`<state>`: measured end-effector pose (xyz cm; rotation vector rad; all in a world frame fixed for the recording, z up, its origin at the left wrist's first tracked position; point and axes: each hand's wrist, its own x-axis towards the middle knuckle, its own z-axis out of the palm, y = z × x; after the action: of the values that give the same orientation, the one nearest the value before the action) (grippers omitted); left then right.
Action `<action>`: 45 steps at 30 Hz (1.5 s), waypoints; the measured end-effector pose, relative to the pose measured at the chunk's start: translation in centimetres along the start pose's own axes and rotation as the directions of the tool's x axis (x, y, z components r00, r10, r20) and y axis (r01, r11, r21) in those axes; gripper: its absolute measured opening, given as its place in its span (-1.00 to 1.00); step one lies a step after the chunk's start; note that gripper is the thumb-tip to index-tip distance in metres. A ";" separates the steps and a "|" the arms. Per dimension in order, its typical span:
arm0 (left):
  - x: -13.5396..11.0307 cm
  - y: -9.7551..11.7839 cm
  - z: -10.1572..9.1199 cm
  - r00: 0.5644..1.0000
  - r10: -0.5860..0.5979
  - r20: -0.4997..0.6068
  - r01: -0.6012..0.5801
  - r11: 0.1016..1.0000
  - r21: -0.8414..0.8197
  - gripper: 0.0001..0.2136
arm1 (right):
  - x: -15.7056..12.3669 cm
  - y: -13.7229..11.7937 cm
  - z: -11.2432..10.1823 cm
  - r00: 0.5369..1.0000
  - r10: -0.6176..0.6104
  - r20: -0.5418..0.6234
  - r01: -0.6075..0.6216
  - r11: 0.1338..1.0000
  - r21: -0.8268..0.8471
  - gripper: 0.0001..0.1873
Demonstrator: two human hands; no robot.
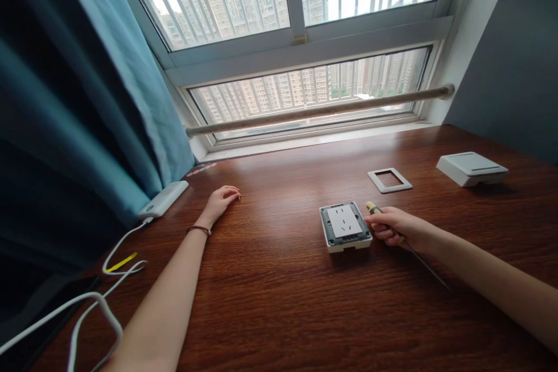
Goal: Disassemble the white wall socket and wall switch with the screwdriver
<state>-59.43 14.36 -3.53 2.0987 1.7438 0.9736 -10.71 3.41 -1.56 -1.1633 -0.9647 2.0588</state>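
Your left hand (218,204) pinches a tiny, indistinct piece (239,197); your right hand (396,224) grasps a yellow-and-black screwdriver (374,207), pointing rearward, beside the square white-and-grey plastic socket (344,222) on brown wooden table (270,279). Apparent step: screw work, likely requiring tool reversal next

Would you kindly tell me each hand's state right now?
Left hand: closed, pinching a tiny object, too small to identify.
Right hand: closed around a yellow-and-dark-handled, thin-shafted screwdriver.
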 end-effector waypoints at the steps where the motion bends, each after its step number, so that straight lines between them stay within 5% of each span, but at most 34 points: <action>1: 0.0 -0.1 0.0 1.000 0.005 -0.001 -0.005 1.000 -0.002 -0.69 | 0.0 0.0 0.0 1.000 0.001 0.000 -0.001 1.000 -0.001 -0.69; 21: -0.6 0.6 0.4 0.989 -0.037 -0.140 0.035 0.999 -0.020 -0.77 | 0.4 0.1 -0.3 0.999 0.019 -0.028 -0.018 0.999 0.040 -0.72; 25: -0.6 2.9 0.0 0.957 -0.017 -0.289 0.018 1.000 0.000 -0.76 | 0.3 0.1 -0.3 0.996 -0.079 -0.047 0.080 0.996 0.033 -0.68; 29: -0.8 8.6 1.1 0.935 0.061 -0.349 -0.067 0.998 -0.005 -0.72 | 0.0 0.1 0.1 0.987 -0.154 -0.046 0.154 0.988 -0.010 -0.69; 32: -2.5 14.5 4.1 0.962 0.171 -0.213 -0.186 0.981 -0.054 -0.73 | -0.2 0.2 0.4 0.983 -0.177 -0.047 0.175 0.984 -0.035 -0.68; 36: -5.9 20.5 9.1 0.910 0.324 0.260 -0.246 0.924 -0.291 -0.37 | -0.2 0.5 0.7 0.980 -0.192 -0.053 0.190 0.981 -0.043 -0.66; 39: -7.6 21.9 11.2 0.868 0.314 0.386 -0.165 0.913 -0.372 -0.19 | 0.0 0.6 0.9 0.981 -0.189 -0.043 0.187 0.981 -0.049 -0.66; 45: -8.1 21.5 11.7 0.864 0.326 0.384 -0.079 0.841 -0.536 -0.17 | 0.0 1.0 1.2 0.980 -0.196 -0.042 0.192 0.979 -0.070 -0.66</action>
<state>-35.95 3.83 -2.66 1.9699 0.9108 0.7776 -11.92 2.46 -1.94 -1.1009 -1.0846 1.8490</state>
